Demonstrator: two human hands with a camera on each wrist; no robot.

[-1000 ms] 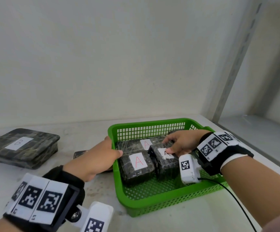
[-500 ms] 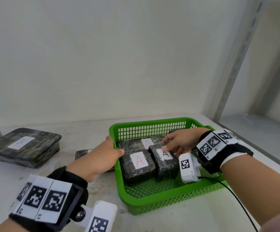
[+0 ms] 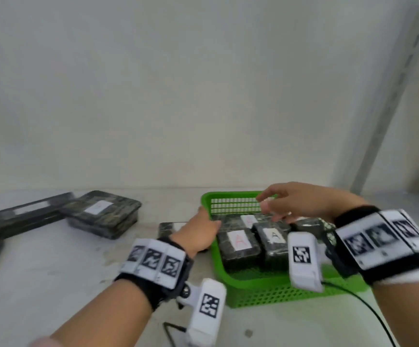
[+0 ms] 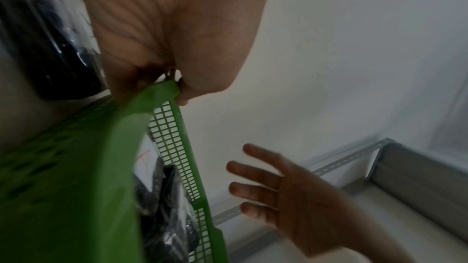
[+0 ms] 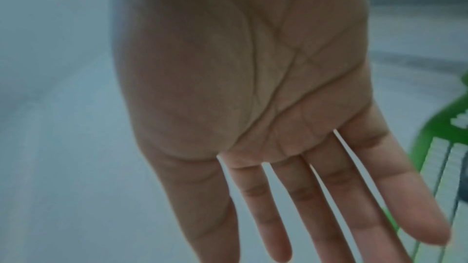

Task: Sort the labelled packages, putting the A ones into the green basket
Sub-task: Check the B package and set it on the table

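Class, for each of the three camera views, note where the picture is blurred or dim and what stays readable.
Head view: motion blur smears the right hand and wrist markers; the A labels in the green basket stay readable. Left wrist view: dim, the left hand sharp at the basket rim, the near wall smeared. Right wrist view: soft throughout; the open palm fills the frame, background streaked.

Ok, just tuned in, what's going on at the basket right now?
A person is sorting dark wrapped packages. The left hand grips the rim of the green basket at its left side. The right hand is open and empty above the basket's far end, fingers straight. At least three packages labelled A lie in the basket. More packages sit on the table to the left; their labels are too blurred to read.
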